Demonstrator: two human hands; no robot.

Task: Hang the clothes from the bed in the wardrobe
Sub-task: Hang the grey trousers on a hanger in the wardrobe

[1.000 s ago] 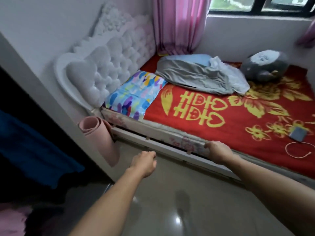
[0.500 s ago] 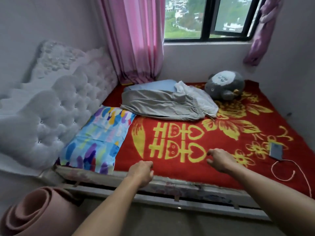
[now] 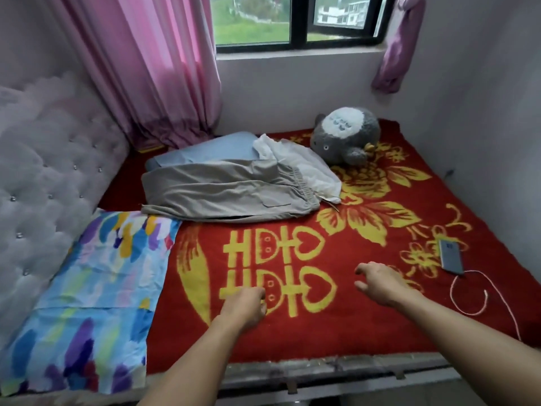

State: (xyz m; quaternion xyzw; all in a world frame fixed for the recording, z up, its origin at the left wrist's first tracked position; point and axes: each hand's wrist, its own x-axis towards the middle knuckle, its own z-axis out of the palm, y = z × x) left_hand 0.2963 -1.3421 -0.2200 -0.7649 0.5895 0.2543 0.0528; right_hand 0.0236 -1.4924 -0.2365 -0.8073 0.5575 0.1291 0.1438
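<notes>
Three folded clothes lie in a pile on the far half of the bed (image 3: pixel 336 335): grey trousers (image 3: pixel 222 191) in front, a light blue garment (image 3: pixel 205 149) behind them, and a white garment (image 3: pixel 295 159) at their right. My left hand (image 3: pixel 244 307) hovers over the red blanket with its fingers curled and nothing in it. Further right, my right hand (image 3: pixel 380 284) is held over the blanket with its fingers spread, also holding nothing. Both hands are well short of the clothes. The wardrobe is out of view.
A colourful pillow (image 3: pixel 87 288) lies at the left against the tufted headboard (image 3: pixel 38 194). A grey plush toy (image 3: pixel 347 139) sits behind the clothes. A phone (image 3: pixel 452 256) with a white cable (image 3: pixel 480 294) lies at the right. Pink curtain (image 3: pixel 152 68) and window behind.
The view has swung from the wardrobe side towards the bed and closer. Both hands have moved from the bed's edge out over the blanket, and the right hand has spread its fingers.
</notes>
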